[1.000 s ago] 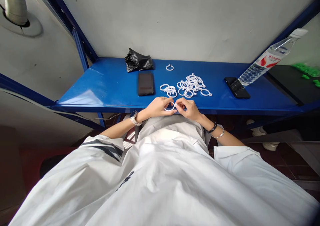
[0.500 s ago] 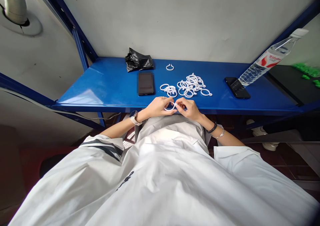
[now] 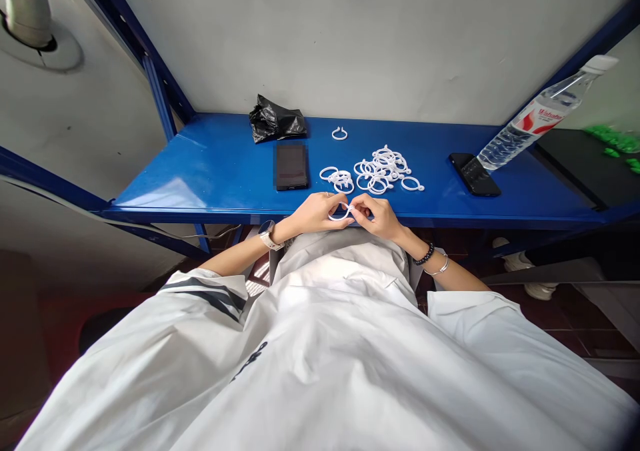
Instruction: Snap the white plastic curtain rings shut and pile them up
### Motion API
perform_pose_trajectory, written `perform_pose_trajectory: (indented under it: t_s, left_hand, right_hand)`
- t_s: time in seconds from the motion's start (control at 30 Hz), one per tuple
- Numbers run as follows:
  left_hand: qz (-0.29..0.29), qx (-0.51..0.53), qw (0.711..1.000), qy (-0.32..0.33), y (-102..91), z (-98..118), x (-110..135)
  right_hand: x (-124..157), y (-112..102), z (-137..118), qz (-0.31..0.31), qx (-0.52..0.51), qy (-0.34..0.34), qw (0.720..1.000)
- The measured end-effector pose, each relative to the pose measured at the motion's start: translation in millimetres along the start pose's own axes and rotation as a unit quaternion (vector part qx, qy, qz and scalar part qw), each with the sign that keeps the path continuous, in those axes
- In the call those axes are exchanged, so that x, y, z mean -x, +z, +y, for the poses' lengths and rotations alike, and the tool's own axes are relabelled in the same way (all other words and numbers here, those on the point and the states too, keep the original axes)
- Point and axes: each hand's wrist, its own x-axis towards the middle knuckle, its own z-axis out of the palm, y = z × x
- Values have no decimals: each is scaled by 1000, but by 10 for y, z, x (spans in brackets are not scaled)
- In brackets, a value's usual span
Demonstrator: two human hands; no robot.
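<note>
Between both hands, at the front edge of the blue table (image 3: pixel 225 171), is a white plastic ring (image 3: pixel 339 219). My left hand (image 3: pixel 319 212) is closed round the ring's left side. On the right side, the fingertips of my right hand (image 3: pixel 376 216) pinch the ring where its ends meet; the fingers partly hide that spot. Just beyond the hands lies a pile of similar white rings (image 3: pixel 383 170), with small knobs at their ends. A smaller cluster of rings (image 3: pixel 339 179) sits left of it. One open ring (image 3: pixel 339 133) lies alone near the wall.
A crumpled black plastic bag (image 3: pixel 277 120) and a dark flat rectangular object (image 3: pixel 292 166) are on the left half of the table. A black phone (image 3: pixel 474 174) lies at the right, beside a water bottle (image 3: pixel 530 126). Green pieces (image 3: pixel 615 139) are at the far right.
</note>
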Motion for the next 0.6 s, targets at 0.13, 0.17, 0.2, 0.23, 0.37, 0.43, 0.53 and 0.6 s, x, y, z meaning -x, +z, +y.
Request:
perform_pose_trajectory:
  t_s: [0.13,0.17,0.2,0.23,0.37,0.43,0.53,0.6]
  left_hand:
    - [-4,4,1000,-2,-4,5,1]
    - [-4,4,1000,-3,-5,6,1]
    - [-4,4,1000,-3,-5,7,2]
    - [-4,4,1000,-3,-5,7,3]
    - [-2,2,1000,-3,-4,5,5]
    - [-5,0,1000,-5,-5,5,6]
    - [-11,-4,1000,-7,-8,7,8]
    - [-13,-8,1000,-8,-10,9,10]
  right_hand:
    - [-5,-1,-8,3,1,-3,1000]
    - [-7,-1,-10,4,0,-4,1000]
    - [-8,-1,-12,4,-1,-5,1000]
    - [-8,-1,-12,5,-2,-5,1000]
    - [-9,-4,-8,2,-3,-1,1000]
    - [-9,-8,-3,-6,-5,2,1000]
    - [-12,-18,-3,-11,-12,0,1000]
    - [-17,-23,-9,-8,-16,-4,1000]
